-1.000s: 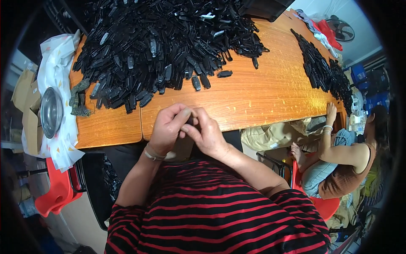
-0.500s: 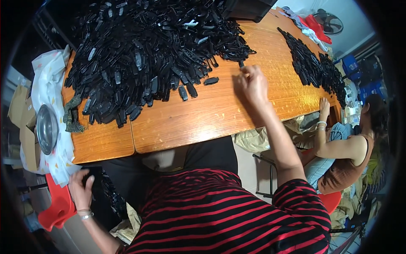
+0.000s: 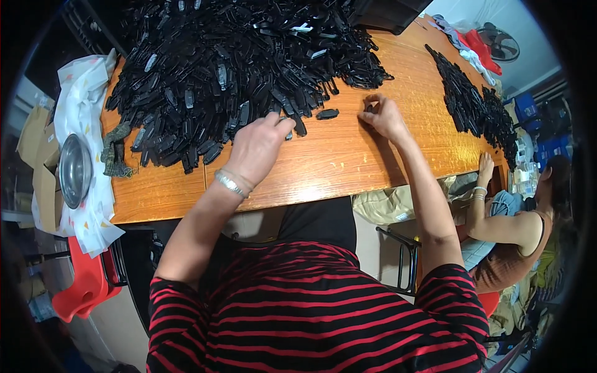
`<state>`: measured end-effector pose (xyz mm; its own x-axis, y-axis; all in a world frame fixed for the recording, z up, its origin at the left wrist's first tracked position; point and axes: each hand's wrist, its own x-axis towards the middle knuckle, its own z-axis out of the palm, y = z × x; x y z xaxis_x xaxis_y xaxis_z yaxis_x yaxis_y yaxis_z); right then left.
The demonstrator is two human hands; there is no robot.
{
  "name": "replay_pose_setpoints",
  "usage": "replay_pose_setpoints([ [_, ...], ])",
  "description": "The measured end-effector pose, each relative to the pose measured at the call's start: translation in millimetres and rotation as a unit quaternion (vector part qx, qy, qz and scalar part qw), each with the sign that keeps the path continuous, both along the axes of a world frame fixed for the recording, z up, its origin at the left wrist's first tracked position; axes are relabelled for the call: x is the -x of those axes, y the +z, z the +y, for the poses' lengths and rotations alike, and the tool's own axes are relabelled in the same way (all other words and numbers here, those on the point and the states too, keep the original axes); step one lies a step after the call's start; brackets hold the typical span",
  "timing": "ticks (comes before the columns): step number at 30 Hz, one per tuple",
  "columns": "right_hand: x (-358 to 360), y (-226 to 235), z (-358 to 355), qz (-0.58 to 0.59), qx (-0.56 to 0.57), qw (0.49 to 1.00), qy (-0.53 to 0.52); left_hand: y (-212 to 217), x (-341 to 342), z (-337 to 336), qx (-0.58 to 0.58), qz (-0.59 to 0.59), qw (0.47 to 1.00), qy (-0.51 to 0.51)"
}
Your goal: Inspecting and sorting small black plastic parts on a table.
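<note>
A large heap of small, long black plastic pieces covers the far left of the wooden table. My left hand is at the heap's near edge, its fingertips closed on a black plastic piece that they partly cover. Just right of it, another piece lies on the heap's fringe, and a single one rests apart on the wood. Over the table to the right, my right hand pinches a small black plastic piece, mostly hidden by the fingers.
A second, narrower pile of black pieces lies at the right, where a co-worker sits with a hand on the table edge. Left are a metal bowl on white plastic sheeting, a dark knitted cloth and a red chair.
My left hand has come up from beside the red chair to the heap's near edge. My right hand stays over the table with its fingers drawn closer around the piece. The view has shifted slightly.
</note>
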<state>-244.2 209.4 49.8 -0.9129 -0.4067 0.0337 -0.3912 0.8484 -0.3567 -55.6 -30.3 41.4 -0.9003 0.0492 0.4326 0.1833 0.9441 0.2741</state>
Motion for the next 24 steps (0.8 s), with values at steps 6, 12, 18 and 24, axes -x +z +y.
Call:
replay_pose_setpoints([
  [6,-46,-2,0,-0.321,0.325,0.89,-0.005,-3,17,-3,0.083,0.008,0.996,-0.039],
  [12,-91,-17,-4,-0.268,0.356,0.894,0.039,-8,10,-1,0.076,0.013,0.996,-0.043],
  [18,-107,-10,3,0.097,0.114,0.969,0.195,-20,-6,4,-0.183,-0.01,0.982,-0.038],
  [24,-117,1,-3,0.064,0.103,0.977,0.175,-29,-18,30,-0.681,-0.07,0.727,-0.043],
])
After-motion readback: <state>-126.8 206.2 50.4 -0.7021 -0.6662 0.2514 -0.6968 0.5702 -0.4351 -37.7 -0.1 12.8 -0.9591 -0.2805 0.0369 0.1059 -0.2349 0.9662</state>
